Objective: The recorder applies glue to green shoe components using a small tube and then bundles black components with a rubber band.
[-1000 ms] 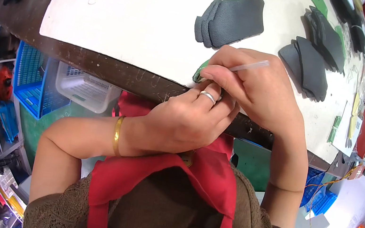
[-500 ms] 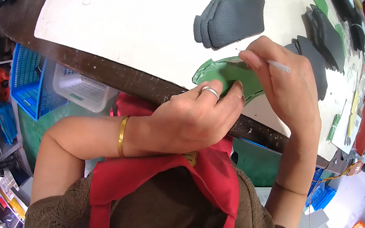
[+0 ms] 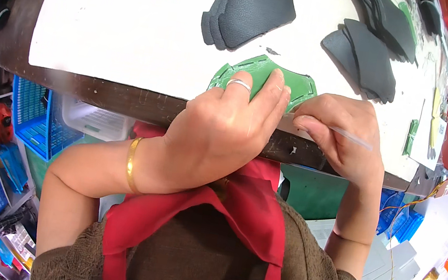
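Green leather piece [image 3: 288, 83] with paler stitched lines, lying on the white bench [image 3: 136, 26]. Beyond the green piece, dark grey leather pieces [image 3: 256, 7] in stacks. Dark brown along the bench's near edge. Silver ring [image 3: 239, 84] and gold bangle [image 3: 132, 163]. Below the bench, red apron [image 3: 236, 212] over brown knit; blue crates [image 3: 34, 116] left of the apron.

Dark grey leather stacks [image 3: 253, 10] on table [image 3: 125, 24]; blue crates [image 3: 40, 117] below.
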`<state>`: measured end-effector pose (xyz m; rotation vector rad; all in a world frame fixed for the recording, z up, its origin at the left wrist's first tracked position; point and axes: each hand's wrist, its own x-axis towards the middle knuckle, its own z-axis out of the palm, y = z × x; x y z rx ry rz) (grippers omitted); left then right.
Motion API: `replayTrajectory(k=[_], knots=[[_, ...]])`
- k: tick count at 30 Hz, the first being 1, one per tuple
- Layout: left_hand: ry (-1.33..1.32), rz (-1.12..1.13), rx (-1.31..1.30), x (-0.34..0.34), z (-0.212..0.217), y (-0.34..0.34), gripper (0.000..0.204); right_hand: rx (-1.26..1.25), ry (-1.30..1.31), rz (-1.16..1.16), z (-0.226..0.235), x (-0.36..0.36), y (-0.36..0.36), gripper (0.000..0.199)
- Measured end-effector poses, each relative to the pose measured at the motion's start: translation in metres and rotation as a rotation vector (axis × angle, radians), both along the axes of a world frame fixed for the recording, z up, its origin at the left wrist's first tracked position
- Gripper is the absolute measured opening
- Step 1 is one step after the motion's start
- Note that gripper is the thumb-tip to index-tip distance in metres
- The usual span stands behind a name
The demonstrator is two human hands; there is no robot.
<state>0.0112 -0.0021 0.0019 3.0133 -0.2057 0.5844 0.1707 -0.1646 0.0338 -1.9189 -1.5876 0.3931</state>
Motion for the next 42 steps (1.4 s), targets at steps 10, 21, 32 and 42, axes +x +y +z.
replayTrajectory(k=[10,21,32,42], knots=[[0.032,-0.023,0.023,0.002,0.002,0.001,0.038,0.100,0.592,-0.348,-0.008,0.032,0.024,0.040],[0.085,0.006,0.012,0.004,0.005,-0.003,0.039,0.154,0.325,0.012,-0.016,0.018,-0.005,0.019],[0.095,-0.003,0.008,0.006,0.007,-0.003,0.040,0.066,-0.214,-0.108,-0.005,0.029,0.000,0.017],[-0.027,-0.024,-0.029,0.002,-0.005,-0.002,0.028,0.191,0.079,-0.304,-0.004,0.017,0.034,0.020]])
